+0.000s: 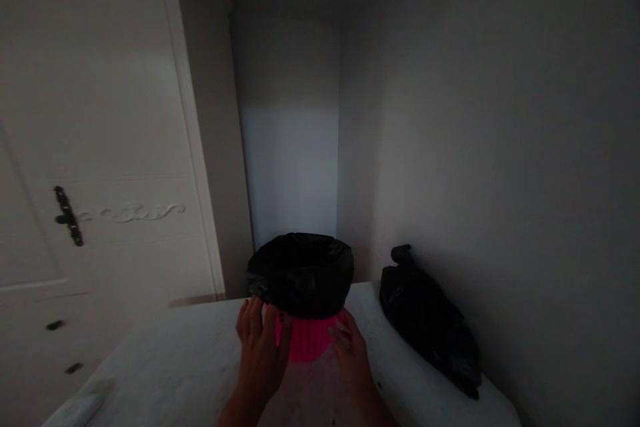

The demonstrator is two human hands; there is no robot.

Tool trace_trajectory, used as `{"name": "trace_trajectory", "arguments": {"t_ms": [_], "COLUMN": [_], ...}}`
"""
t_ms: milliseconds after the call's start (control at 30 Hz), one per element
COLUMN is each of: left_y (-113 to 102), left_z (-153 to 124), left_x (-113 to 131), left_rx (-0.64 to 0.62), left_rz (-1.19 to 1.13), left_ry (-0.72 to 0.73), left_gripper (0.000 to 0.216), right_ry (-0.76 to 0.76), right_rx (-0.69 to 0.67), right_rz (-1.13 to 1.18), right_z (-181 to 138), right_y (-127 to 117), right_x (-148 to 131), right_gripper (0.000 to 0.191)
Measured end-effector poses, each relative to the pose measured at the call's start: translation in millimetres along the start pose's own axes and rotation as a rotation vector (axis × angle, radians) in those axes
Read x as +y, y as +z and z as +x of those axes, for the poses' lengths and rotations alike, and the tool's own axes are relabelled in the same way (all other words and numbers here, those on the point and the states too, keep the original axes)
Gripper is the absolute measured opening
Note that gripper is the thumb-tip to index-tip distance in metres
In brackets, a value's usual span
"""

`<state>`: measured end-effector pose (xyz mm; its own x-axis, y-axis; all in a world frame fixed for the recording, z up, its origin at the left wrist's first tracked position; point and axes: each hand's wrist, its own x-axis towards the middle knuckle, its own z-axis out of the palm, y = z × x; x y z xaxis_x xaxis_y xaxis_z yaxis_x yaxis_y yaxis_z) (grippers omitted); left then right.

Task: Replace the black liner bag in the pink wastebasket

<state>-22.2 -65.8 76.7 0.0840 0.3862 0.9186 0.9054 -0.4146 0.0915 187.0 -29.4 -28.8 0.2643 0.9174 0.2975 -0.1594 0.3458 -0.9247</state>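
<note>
A pink trash bin with slatted sides stands on a white surface in front of me. A black trash bag lines it, folded outward over the rim and hanging down over the upper wall. On the bin's left side, my left hand is closed on the bag's folded edge, its thumb toward the front. Across from it, my right hand has its fingers curled at the bag's lower edge, against the bin's right side. The dim light hides some of the fingertips. The bag's inside is dark.
A filled black bag, knotted at its top, lies on the white tabletop against the right wall. A white cabinet with a dark handle stands at the left. Pale walls meet in a corner behind the bin.
</note>
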Motion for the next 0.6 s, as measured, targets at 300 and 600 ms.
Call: {"name": "trace_trajectory", "arguments": {"t_ms": [300, 600], "left_y": [-20.4, -11.1], "left_z": [65.7, 73.2], "left_x": [-3.0, 6.6], "left_rx": [-0.057, 0.006], "left_rz": [-0.047, -0.096], "left_ry": [0.033, -0.028], "left_gripper": [0.033, 0.044], "right_ry": [0.024, 0.029], "right_rx": [0.015, 0.003], "right_rz": [0.011, -0.012], "right_z": [3.0, 1.0], "right_y": [-2.6, -2.6], "right_x": [7.1, 5.0], "right_gripper": [0.066, 0.07]}}
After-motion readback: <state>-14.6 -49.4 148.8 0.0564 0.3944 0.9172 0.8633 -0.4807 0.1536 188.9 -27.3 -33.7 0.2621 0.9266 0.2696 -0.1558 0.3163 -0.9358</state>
